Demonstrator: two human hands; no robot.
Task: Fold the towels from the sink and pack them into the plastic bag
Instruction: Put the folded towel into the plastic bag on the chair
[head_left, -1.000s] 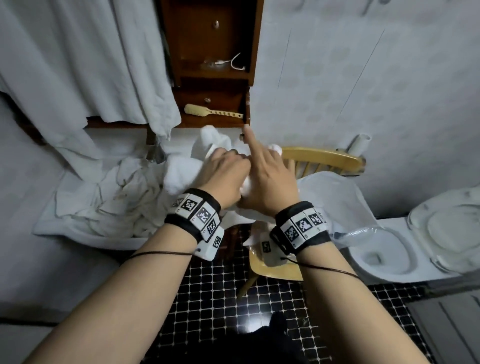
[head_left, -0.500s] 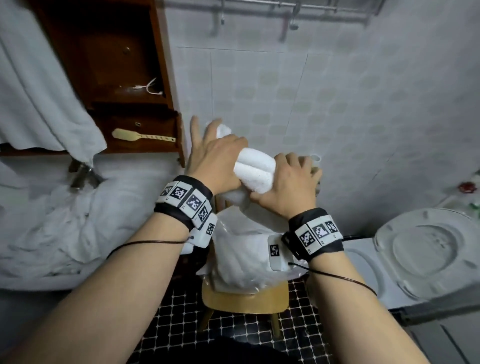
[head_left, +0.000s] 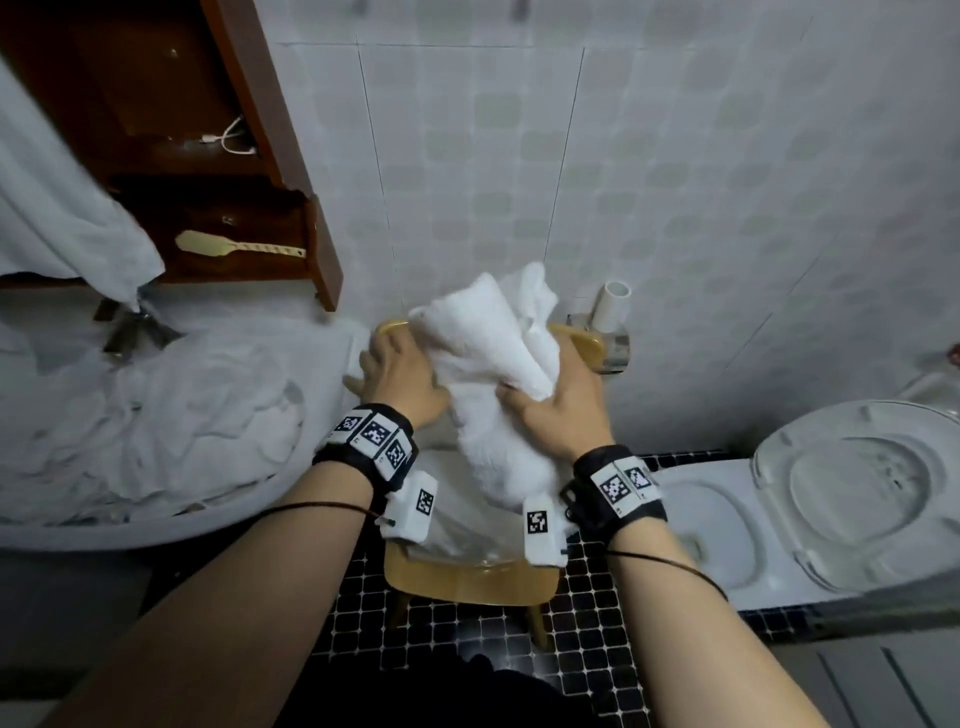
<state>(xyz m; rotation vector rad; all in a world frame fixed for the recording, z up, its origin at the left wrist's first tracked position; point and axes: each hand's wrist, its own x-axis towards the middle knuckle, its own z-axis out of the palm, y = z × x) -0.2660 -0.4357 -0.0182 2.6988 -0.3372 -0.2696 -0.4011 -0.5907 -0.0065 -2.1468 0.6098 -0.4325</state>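
Note:
A folded white towel (head_left: 488, 374) hangs between my two hands above a clear plastic bag (head_left: 457, 535) that lies on a wooden chair (head_left: 467, 582). My left hand (head_left: 400, 379) holds the towel's left side, fingers pointing away from me. My right hand (head_left: 558, 410) grips its right side, thumb on the cloth. The towel's lower end dips toward the bag's mouth between my wrists. More crumpled white towels (head_left: 156, 415) fill the sink (head_left: 130, 530) on the left.
A dark wooden cabinet (head_left: 218, 156) with a brush (head_left: 234, 247) on its shelf hangs over the sink, cloth draped beside it. A toilet (head_left: 779, 509) with raised lid stands right of the chair. A white pipe stub (head_left: 613, 306) juts from the tiled wall.
Both hands have carried the towel rightward from the sink and lowered it over the bag on the chair. The towel now hangs longer, its end down between my wrists.

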